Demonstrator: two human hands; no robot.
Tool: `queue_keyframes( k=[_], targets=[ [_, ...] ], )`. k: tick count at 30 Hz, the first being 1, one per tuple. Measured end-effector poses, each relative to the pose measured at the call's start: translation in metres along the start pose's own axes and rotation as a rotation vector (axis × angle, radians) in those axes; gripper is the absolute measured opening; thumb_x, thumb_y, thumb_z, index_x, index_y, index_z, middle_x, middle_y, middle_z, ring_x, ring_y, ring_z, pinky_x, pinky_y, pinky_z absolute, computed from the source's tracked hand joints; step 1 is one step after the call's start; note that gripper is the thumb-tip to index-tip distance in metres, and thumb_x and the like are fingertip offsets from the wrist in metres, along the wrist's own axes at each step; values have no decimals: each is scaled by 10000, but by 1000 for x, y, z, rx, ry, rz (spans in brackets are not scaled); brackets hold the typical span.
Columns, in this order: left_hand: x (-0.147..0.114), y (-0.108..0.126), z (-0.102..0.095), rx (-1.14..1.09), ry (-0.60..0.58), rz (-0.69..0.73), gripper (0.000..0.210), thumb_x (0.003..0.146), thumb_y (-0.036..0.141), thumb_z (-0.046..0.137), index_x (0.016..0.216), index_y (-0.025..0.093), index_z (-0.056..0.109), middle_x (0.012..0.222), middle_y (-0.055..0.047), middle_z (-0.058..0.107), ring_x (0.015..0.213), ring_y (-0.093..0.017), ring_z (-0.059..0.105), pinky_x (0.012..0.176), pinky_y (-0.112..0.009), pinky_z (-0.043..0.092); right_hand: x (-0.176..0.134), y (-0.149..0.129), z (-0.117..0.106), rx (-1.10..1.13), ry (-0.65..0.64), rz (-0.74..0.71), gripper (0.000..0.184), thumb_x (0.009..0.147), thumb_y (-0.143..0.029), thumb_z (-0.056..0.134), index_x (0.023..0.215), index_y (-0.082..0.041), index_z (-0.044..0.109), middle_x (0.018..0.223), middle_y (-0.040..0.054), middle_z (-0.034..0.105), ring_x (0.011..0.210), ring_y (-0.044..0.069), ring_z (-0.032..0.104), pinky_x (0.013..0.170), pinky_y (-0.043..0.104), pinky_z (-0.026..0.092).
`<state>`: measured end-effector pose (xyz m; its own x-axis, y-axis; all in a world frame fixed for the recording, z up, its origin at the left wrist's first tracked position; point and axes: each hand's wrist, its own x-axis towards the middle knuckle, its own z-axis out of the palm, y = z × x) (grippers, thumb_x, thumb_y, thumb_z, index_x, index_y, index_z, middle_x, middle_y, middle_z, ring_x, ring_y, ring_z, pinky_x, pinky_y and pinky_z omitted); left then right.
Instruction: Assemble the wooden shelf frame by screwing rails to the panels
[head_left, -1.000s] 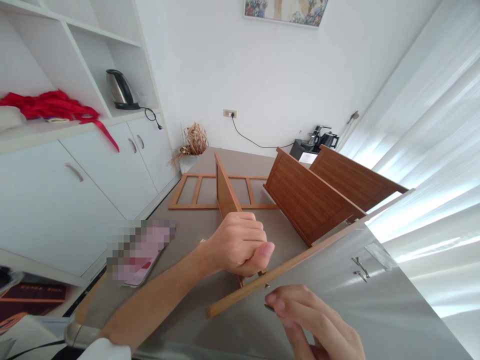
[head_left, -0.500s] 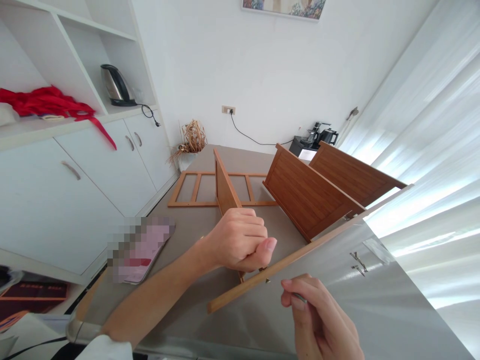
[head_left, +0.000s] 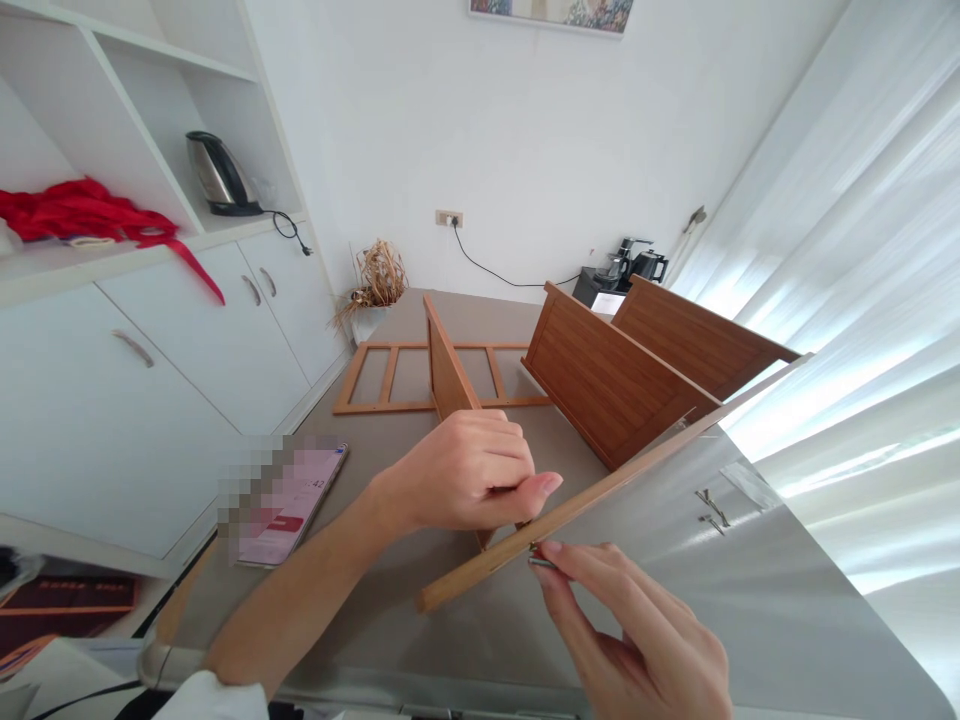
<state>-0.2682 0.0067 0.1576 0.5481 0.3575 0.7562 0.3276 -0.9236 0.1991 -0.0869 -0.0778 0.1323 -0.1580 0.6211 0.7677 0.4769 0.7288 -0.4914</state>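
In the upper left of the frame, white shelving, cut off by the picture's edge, holds a bunched red cloth in one compartment and a steel kettle in the next. A phone, partly lost to pixelation, lies at left on the grey table. A pot of dried stems sits just beyond the table's far end.

The left forearm slants up from the lower left, its white sleeve cropped. At centre, the left hand curls, knuckles up and thumb pointing right, around the near end of an upright panel, its palm hidden. Behind, a slatted frame lies flat, partly masked by the panel.

The wooden rail runs from lower centre toward the right. Below it, the right hand, wrist out of frame, pinches a small metal piece between thumb and forefinger against the rail's side; the exact contact is hard to make out. Two broad panels stand beyond. Screws lie at right beside clear plastic.
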Motion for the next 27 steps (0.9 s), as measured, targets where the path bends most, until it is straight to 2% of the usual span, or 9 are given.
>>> queue_keyframes(
  k=[3, 6, 10, 13, 16, 19, 23, 27],
  targets=[
    [1, 2, -5, -27, -39, -15, 353, 957, 201, 526, 605, 182, 556, 542, 19, 608, 560, -111, 546, 638, -282, 417, 2, 1, 2, -16, 13, 10, 178, 819, -71, 675, 919, -217, 694, 771, 11, 718, 615, 121, 671, 607, 194, 569],
    [3, 7, -14, -100, -137, -63, 301, 955, 183, 502, 663, 182, 576, 612, 7, 650, 612, -119, 574, 728, -296, 440, 3, 4, 1, -11, -12, 25, 162, 830, -74, 668, 921, -206, 688, 786, 17, 717, 657, 122, 680, 634, 188, 571],
    [4, 11, -26, -222, -229, -153, 132, 843, 96, 536, 833, 187, 630, 802, -9, 711, 744, -137, 624, 881, -327, 440, 3, 7, -1, 3, -54, 21, 147, 836, -89, 673, 927, -204, 680, 789, 9, 715, 660, 115, 681, 630, 176, 566],
    [4, 12, -35, -294, -279, -181, 186, 819, 85, 557, 940, 197, 643, 879, -12, 718, 828, -151, 647, 972, -350, 423, 3, 8, -1, 8, -62, 17, 160, 834, -81, 672, 934, -205, 675, 788, 8, 713, 663, 117, 681, 629, 180, 565],
    [3, 11, -43, -338, -344, -196, 222, 833, 102, 591, 1015, 214, 652, 940, -11, 727, 910, -164, 654, 1069, -385, 375, 3, 8, -1, 21, -71, 3, 194, 823, -53, 673, 951, -200, 671, 788, 10, 710, 660, 115, 676, 623, 184, 562],
    [1, 9, -48, -359, -404, -204, 264, 837, 102, 636, 1064, 235, 657, 1006, -4, 738, 993, -168, 659, 1174, -421, 260, 3, 8, -2, 50, -71, -17, 240, 806, -23, 679, 974, -194, 668, 784, 12, 707, 652, 117, 670, 616, 193, 560],
    [0, 6, -48, -372, -410, -208, 172, 884, 146, 649, 1026, 241, 669, 989, 3, 752, 975, -149, 672, 1179, -406, 253, 1, 8, -4, 76, -73, -54, 288, 788, 7, 685, 1000, -187, 669, 799, 24, 710, 683, 136, 674, 623, 223, 564],
    [1, 5, -47, -375, -429, -222, 115, 909, 178, 634, 1003, 235, 668, 968, 3, 755, 923, -134, 671, 1156, -383, 271, -4, 5, -3, 3, 40, -20, 291, 773, 37, 693, 963, -183, 686, 771, 19, 693, 647, 123, 646, 588, 228, 534]
  ],
)
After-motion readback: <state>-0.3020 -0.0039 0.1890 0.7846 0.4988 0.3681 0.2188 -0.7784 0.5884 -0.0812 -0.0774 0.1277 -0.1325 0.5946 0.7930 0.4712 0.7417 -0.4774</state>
